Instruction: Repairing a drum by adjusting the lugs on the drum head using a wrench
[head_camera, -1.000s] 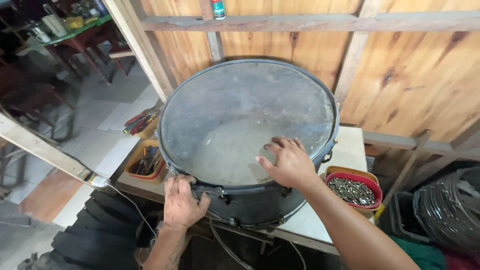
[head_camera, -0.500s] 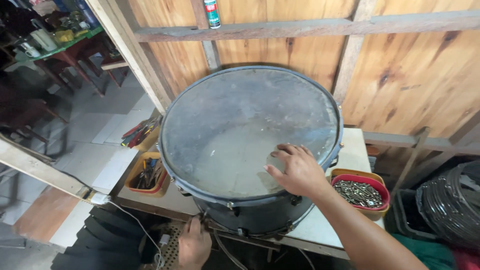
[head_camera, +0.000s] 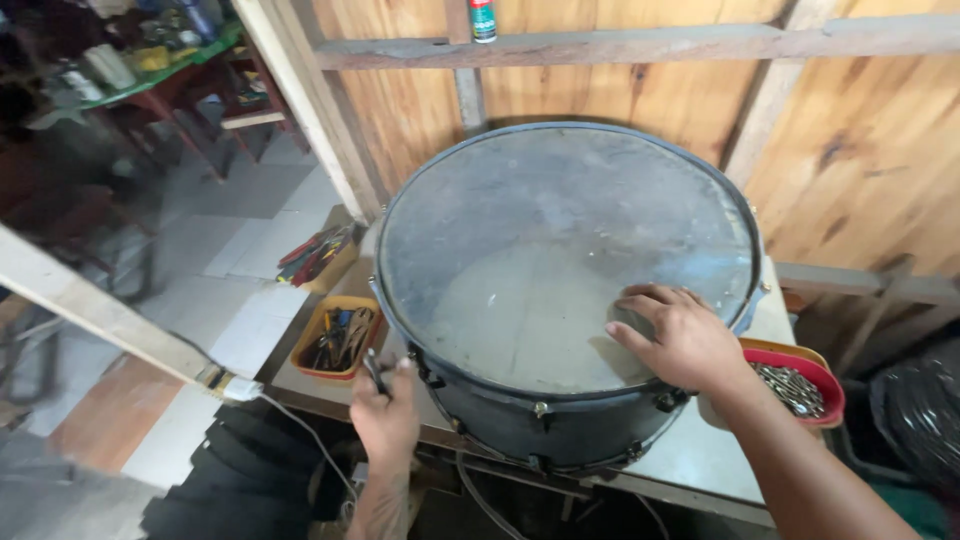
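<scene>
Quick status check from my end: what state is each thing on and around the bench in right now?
Drum: flat on the workbench, head up, skin dusty and worn.
Right hand: palm down, fingers spread on the drumhead.
Left hand: closed on a small dark tool at the drum's near rim.
Orange tray: open, filled with hand tools.
Red bowl: open, holding small metal parts.
Spray can: upright on the wall beam.

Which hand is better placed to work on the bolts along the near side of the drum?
Probably the left hand: it grips a small tool beside the drum's side. The right hand lies flat on the drumhead.
</scene>
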